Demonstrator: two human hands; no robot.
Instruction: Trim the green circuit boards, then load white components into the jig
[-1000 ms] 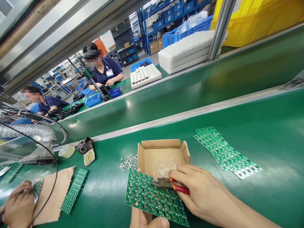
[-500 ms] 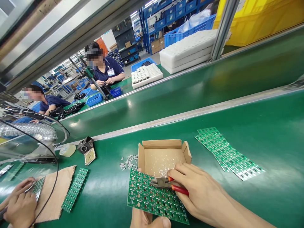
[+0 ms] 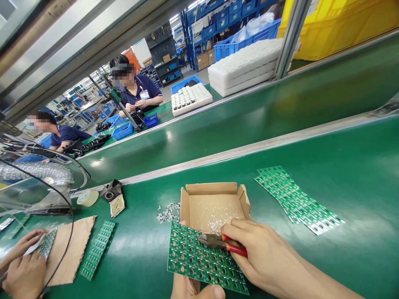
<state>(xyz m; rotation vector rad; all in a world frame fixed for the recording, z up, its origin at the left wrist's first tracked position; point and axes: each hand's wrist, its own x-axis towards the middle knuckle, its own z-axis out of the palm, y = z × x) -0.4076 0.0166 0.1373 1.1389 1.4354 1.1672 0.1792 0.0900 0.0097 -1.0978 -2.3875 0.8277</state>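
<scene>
Green circuit panel (image 3: pixel 202 261), flat rectangular sheet gridded into many small boards with round copper pads, held low centre over the green conveyor belt (image 3: pixel 358 199), its far edge overlapping the near lip of the cardboard tray. Left hand (image 3: pixel 193 290) under the panel's near edge, thumb on top, fingers pinching it; most of this hand is out of frame. Right hand (image 3: pixel 264 257) clenched around red-handled cutters (image 3: pixel 220 242), metal jaws lying on the panel's upper right area; whether the jaws are apart or together is not clear.

Cardboard tray (image 3: pixel 215 199): shallow, brown, open top, flaps folded up at the corners; inside lies a scatter of tiny pale clipped bits (image 3: pixel 218 224), mostly near the front. Small heap of white-grey bits (image 3: pixel 168 211) on the belt just left of the tray.

More green panels (image 3: pixel 296 203) overlap in a fanned row on the belt, right of the tray, apart from it. Narrow green strip (image 3: pixel 98 249) lies left, beside a brown paper sheet (image 3: pixel 70 253). A co-worker's hands (image 3: pixel 23 265) at bottom left hold a small board over that sheet; a black cable crosses in front. Tape roll (image 3: pixel 87 198) and a small black part (image 3: pixel 111 191) sit by the belt's rail. Across the belt, two people in dark blue shirts work; white foam trays (image 3: pixel 243 66), blue bins and yellow crates behind.
</scene>
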